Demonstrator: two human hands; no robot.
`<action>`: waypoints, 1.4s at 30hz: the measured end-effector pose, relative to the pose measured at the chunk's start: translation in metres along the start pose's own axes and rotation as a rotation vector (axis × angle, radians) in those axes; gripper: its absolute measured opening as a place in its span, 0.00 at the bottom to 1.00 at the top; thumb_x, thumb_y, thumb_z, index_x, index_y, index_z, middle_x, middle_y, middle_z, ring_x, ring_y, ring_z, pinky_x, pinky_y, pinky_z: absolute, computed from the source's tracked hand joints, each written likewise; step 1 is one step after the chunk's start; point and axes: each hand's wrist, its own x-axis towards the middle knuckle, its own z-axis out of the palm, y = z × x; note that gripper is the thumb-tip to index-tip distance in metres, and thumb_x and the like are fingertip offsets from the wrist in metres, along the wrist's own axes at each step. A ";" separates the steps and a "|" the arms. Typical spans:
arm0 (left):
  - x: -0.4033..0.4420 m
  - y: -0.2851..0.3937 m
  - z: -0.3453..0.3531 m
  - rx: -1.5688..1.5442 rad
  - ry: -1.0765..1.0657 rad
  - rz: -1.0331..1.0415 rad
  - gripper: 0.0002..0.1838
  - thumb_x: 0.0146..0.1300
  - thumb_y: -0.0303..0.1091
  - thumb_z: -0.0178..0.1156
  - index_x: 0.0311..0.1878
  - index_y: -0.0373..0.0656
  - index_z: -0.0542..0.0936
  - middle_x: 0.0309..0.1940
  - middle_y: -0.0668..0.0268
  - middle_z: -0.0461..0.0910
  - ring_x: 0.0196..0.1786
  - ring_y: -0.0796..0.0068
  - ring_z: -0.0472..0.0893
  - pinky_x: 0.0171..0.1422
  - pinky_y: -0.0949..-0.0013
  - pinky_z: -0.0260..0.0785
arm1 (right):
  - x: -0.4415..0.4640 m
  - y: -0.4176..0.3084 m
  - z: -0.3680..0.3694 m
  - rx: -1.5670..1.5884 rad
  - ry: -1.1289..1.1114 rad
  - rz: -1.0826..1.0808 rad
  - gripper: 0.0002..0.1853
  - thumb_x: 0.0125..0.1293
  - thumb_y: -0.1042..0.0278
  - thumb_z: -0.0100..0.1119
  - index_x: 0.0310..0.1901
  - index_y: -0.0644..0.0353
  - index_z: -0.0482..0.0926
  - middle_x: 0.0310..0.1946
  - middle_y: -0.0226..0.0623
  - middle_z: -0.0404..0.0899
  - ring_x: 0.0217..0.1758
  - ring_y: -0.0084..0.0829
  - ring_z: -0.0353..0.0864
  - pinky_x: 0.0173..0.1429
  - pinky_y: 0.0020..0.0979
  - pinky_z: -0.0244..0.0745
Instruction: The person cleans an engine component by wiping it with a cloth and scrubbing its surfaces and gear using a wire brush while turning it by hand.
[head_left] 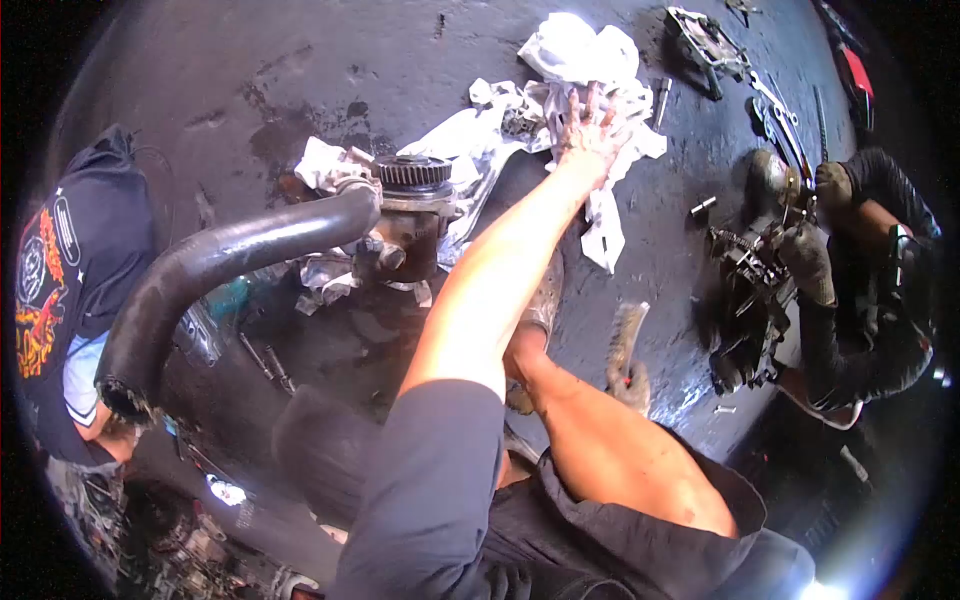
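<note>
My left hand (pixel 590 135) reaches forward, bare and smudged, fingers spread over a crumpled white rag (pixel 605 190). Beyond it lies a bundled white cloth (pixel 578 48). My right hand (pixel 630 388), in a soiled glove and partly hidden behind my bent leg, is closed on a brush (pixel 627 335) that points away from me. Left of my forearm, a greasy metal pump-like unit (pixel 395 245) stands with a toothed gear (pixel 412 172) on top. A thick black hose (pixel 230 235) reaches across to it.
On the right, a person's gloved hands (pixel 805 255) work at a mechanical assembly (pixel 745 260). Wrenches (pixel 775 110) and a metal bracket (pixel 710 40) lie at the far right. Another person in a dark shirt (pixel 95 230) is at the left. Metal parts (pixel 190 550) fill the lower left.
</note>
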 end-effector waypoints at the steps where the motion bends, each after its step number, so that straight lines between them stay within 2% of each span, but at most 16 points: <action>1: 0.016 -0.016 0.019 -0.084 0.030 -0.006 0.36 0.71 0.49 0.58 0.80 0.59 0.62 0.85 0.52 0.48 0.85 0.41 0.43 0.86 0.33 0.30 | -0.004 -0.002 0.000 0.014 -0.043 0.036 0.18 0.68 0.55 0.69 0.46 0.60 0.75 0.26 0.30 0.76 0.24 0.24 0.74 0.28 0.32 0.70; 5: 0.043 -0.031 -0.003 -0.385 -0.018 0.026 0.24 0.76 0.43 0.51 0.70 0.46 0.75 0.73 0.50 0.72 0.76 0.56 0.70 0.85 0.51 0.55 | -0.012 0.000 0.008 0.357 -0.109 0.129 0.16 0.74 0.55 0.62 0.47 0.60 0.74 0.27 0.34 0.76 0.24 0.26 0.72 0.30 0.35 0.69; 12: -0.040 0.012 -0.037 -1.138 -0.131 0.053 0.40 0.70 0.37 0.59 0.80 0.38 0.54 0.63 0.47 0.79 0.67 0.51 0.78 0.76 0.55 0.68 | 0.042 0.051 -0.012 0.060 -0.168 -0.025 0.16 0.80 0.56 0.52 0.56 0.60 0.71 0.26 0.29 0.72 0.23 0.24 0.70 0.27 0.30 0.67; 14: -0.040 0.008 0.001 -0.480 0.138 -0.098 0.39 0.62 0.35 0.63 0.78 0.50 0.65 0.64 0.48 0.78 0.70 0.50 0.75 0.77 0.51 0.66 | 0.044 0.025 -0.013 0.217 -0.203 0.067 0.16 0.81 0.55 0.51 0.57 0.58 0.71 0.25 0.27 0.70 0.20 0.23 0.68 0.24 0.29 0.64; 16: -0.058 0.001 -0.061 -0.427 0.059 -0.028 0.33 0.58 0.35 0.68 0.70 0.51 0.75 0.64 0.48 0.78 0.71 0.48 0.73 0.74 0.44 0.69 | 0.025 -0.067 -0.037 0.524 -0.247 0.377 0.16 0.81 0.54 0.51 0.59 0.56 0.71 0.23 0.25 0.68 0.17 0.22 0.65 0.20 0.29 0.60; 17: -0.048 0.005 -0.048 -0.881 0.197 0.179 0.27 0.67 0.39 0.65 0.68 0.45 0.76 0.65 0.45 0.77 0.71 0.46 0.74 0.69 0.41 0.71 | 0.027 -0.068 -0.033 0.581 -0.222 0.378 0.16 0.81 0.54 0.50 0.59 0.55 0.71 0.23 0.25 0.67 0.16 0.21 0.63 0.18 0.28 0.57; 19: -0.052 0.020 -0.028 -2.375 -0.334 -0.132 0.27 0.75 0.47 0.58 0.70 0.42 0.73 0.63 0.44 0.78 0.65 0.48 0.79 0.64 0.44 0.76 | 0.030 -0.062 -0.024 0.688 -0.178 0.378 0.16 0.81 0.54 0.50 0.60 0.54 0.71 0.22 0.24 0.64 0.14 0.20 0.60 0.16 0.27 0.53; 20: -0.052 0.022 0.018 -2.582 -0.343 -0.118 0.33 0.79 0.55 0.49 0.74 0.39 0.66 0.62 0.45 0.79 0.61 0.48 0.83 0.61 0.49 0.79 | 0.035 -0.057 -0.020 0.744 -0.171 0.346 0.17 0.81 0.52 0.50 0.60 0.53 0.71 0.21 0.23 0.64 0.13 0.20 0.59 0.16 0.27 0.53; 21: -0.052 0.025 0.067 -2.467 -0.215 -0.480 0.33 0.81 0.53 0.45 0.78 0.40 0.58 0.62 0.41 0.78 0.62 0.47 0.83 0.60 0.50 0.81 | 0.038 -0.056 -0.020 0.793 -0.172 0.345 0.18 0.80 0.50 0.50 0.60 0.53 0.72 0.21 0.23 0.64 0.13 0.20 0.59 0.16 0.27 0.53; 26: -0.038 0.012 0.117 -2.076 -0.264 -0.389 0.28 0.71 0.45 0.60 0.67 0.37 0.68 0.48 0.48 0.86 0.49 0.55 0.89 0.62 0.62 0.77 | 0.024 -0.065 -0.045 0.711 -0.072 0.386 0.21 0.80 0.43 0.47 0.56 0.51 0.76 0.20 0.23 0.65 0.13 0.20 0.60 0.15 0.27 0.52; 29: -0.079 -0.002 0.087 -1.374 0.089 -0.377 0.23 0.68 0.41 0.61 0.60 0.38 0.74 0.38 0.54 0.87 0.45 0.58 0.89 0.62 0.61 0.77 | 0.038 -0.050 -0.049 0.616 -0.026 0.162 0.19 0.80 0.48 0.50 0.58 0.53 0.76 0.24 0.26 0.71 0.17 0.19 0.63 0.19 0.25 0.56; 32: -0.148 -0.009 0.034 -0.925 0.397 -0.005 0.20 0.65 0.40 0.62 0.58 0.42 0.78 0.55 0.53 0.82 0.59 0.52 0.81 0.69 0.53 0.70 | 0.045 -0.041 -0.047 0.650 -0.029 -0.216 0.21 0.81 0.61 0.51 0.70 0.59 0.72 0.39 0.29 0.77 0.30 0.14 0.68 0.32 0.17 0.64; 36: -0.258 -0.046 -0.088 -0.642 -0.235 0.228 0.17 0.64 0.34 0.67 0.55 0.43 0.82 0.54 0.57 0.83 0.61 0.56 0.81 0.68 0.53 0.72 | 0.022 -0.123 -0.080 0.212 -0.343 -0.598 0.26 0.81 0.70 0.47 0.78 0.59 0.64 0.41 0.32 0.81 0.30 0.13 0.66 0.35 0.19 0.65; 39: -0.333 -0.075 -0.170 -0.805 -0.013 -0.343 0.08 0.67 0.31 0.67 0.45 0.38 0.85 0.38 0.56 0.87 0.40 0.65 0.88 0.43 0.64 0.81 | 0.025 -0.169 -0.068 0.217 -0.583 -0.756 0.27 0.79 0.75 0.47 0.78 0.60 0.64 0.40 0.36 0.81 0.32 0.18 0.70 0.40 0.23 0.70; 40: -0.340 -0.081 -0.219 -0.569 0.063 -0.592 0.07 0.66 0.29 0.68 0.45 0.37 0.86 0.43 0.55 0.87 0.48 0.67 0.87 0.53 0.64 0.80 | 0.027 -0.184 -0.059 0.225 -0.642 -0.819 0.28 0.78 0.77 0.47 0.78 0.60 0.64 0.39 0.38 0.81 0.33 0.21 0.72 0.42 0.25 0.72; 42: -0.397 -0.123 -0.247 -0.558 0.308 -0.484 0.18 0.67 0.30 0.68 0.59 0.36 0.81 0.61 0.54 0.80 0.63 0.64 0.80 0.67 0.61 0.72 | 0.026 -0.226 -0.036 0.239 -0.731 -0.845 0.30 0.75 0.79 0.48 0.78 0.59 0.64 0.41 0.44 0.82 0.36 0.27 0.76 0.47 0.30 0.75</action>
